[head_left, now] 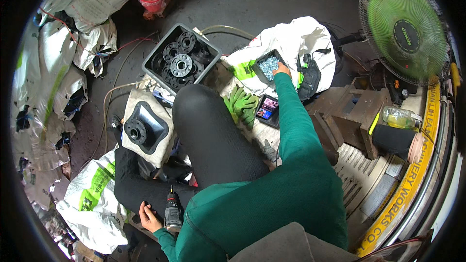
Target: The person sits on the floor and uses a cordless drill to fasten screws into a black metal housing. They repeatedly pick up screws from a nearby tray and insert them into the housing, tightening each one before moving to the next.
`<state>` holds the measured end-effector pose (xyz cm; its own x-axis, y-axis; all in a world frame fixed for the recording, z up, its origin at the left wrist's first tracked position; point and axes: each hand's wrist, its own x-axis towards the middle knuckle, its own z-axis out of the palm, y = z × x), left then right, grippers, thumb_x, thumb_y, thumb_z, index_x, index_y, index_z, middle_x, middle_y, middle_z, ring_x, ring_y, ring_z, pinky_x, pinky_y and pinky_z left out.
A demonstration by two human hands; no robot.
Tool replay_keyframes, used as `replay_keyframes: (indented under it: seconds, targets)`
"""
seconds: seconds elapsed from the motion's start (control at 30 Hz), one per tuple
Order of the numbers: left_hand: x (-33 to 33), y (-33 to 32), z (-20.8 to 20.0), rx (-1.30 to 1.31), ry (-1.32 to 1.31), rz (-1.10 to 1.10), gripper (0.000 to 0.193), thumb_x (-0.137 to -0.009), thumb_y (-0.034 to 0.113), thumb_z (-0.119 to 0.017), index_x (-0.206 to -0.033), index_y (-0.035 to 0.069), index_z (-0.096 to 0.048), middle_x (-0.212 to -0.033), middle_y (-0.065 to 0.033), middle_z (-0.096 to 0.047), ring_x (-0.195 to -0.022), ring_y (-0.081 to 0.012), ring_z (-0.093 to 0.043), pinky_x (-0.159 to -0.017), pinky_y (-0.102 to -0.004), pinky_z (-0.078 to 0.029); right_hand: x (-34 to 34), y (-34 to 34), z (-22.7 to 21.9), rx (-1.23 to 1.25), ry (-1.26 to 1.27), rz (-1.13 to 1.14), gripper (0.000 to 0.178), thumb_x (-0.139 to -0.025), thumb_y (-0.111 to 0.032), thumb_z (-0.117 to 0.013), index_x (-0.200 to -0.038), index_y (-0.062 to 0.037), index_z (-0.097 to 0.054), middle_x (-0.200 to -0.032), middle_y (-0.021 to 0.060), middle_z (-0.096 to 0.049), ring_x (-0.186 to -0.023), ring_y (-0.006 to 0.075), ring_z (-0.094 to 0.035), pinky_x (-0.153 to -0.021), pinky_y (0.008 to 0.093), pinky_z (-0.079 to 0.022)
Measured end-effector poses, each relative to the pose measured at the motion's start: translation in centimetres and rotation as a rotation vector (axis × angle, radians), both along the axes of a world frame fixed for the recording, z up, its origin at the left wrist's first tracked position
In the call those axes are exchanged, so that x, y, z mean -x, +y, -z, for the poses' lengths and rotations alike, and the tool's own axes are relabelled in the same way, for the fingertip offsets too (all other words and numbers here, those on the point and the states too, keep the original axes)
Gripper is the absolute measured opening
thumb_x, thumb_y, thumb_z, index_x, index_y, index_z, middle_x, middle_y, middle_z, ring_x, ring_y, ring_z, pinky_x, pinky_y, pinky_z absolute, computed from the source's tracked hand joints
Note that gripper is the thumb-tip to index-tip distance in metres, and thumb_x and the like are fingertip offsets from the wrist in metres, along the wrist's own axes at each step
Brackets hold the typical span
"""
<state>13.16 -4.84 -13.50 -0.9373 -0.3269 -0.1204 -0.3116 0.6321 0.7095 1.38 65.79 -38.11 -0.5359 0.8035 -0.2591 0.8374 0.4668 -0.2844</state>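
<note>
My right hand (pixel 281 70) reaches over the near rim of a dark box (pixel 260 73) of small silvery screws (pixel 268 65). Its fingers are bent together among them; anything pinched there is hidden. Low on the left, my left hand (pixel 150 218) lies beside a grey and black power drill (pixel 173 211), fingers apart. The drill's chuck points away from me; its handle is out of sight. A black round flanged part on a square base (pixel 154 122) rests on a cloth-covered support by my left knee. More black flanged parts (pixel 170 52) fill a grey bin (pixel 159 78) ahead.
Green gloves (pixel 240 103) and a phone (pixel 267 108) with a lit screen lie between my leg and right arm. A black and green tool (pixel 309 78) sits on white sacking. Brown metal blocks (pixel 347 109) and a green fan (pixel 407 35) stand right. Sacks (pixel 46 87) line the left.
</note>
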Motion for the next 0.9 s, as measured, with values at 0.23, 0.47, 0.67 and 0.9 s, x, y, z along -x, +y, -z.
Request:
replay_keyframes:
  seconds: [0.23,0.47,0.67,0.9]
  targets:
    - [0.2,0.2,0.0,-0.002,-0.048,-0.026,0.024,-0.092,0.015,-0.05,-0.111,0.002,-0.059,-0.085,-0.0039,-0.062,-0.065,-0.0059,-0.05,-0.057,-0.0198,-0.042,1.5,0.1,-0.1,-0.015,-0.059,-0.138,0.044,-0.074,-0.028,-0.068,-0.114,-0.0166,-0.055,-0.112,0.015,-0.051,-0.101,0.0341,-0.055,-0.083,0.0449,-0.046]
    - [1.0,1.5,-0.8,0.122,-0.028,0.058,0.023,-0.092,0.014,-0.051,-0.11,0.001,-0.059,-0.084,-0.0043,-0.061,-0.067,-0.0075,-0.052,-0.06,-0.0214,-0.043,2.3,-0.1,-0.6,-0.018,-0.019,-0.193,0.04,-0.076,-0.025,-0.065,-0.112,-0.0172,-0.05,-0.107,0.0141,-0.052,-0.096,0.0344,-0.057,-0.08,0.0451,-0.046]
    - [1.5,2.3,-1.1,0.163,-0.014,0.058,0.022,-0.091,0.012,-0.051,-0.109,0.002,-0.06,-0.082,-0.0025,-0.062,-0.061,-0.005,-0.047,-0.055,-0.0195,-0.04,3.3,0.1,-0.3,-0.023,-0.082,-0.248,0.037,-0.077,-0.026,-0.065,-0.109,-0.0177,-0.05,-0.106,0.0146,-0.054,-0.095,0.0351,-0.058,-0.08,0.0453,-0.047]
    - [1.2,2.3,-1.0,0.154,0.017,0.042,0.022,-0.091,0.012,-0.052,-0.109,0.002,-0.06,-0.083,-0.0024,-0.062,-0.061,-0.0049,-0.047,-0.055,-0.0193,-0.04,3.2,1.1,0.9,-0.024,-0.088,-0.322,0.029,-0.076,-0.022,-0.063,-0.101,-0.0139,-0.051,-0.1,0.0154,-0.057,-0.091,0.0349,-0.059,-0.078,0.0448,-0.048]
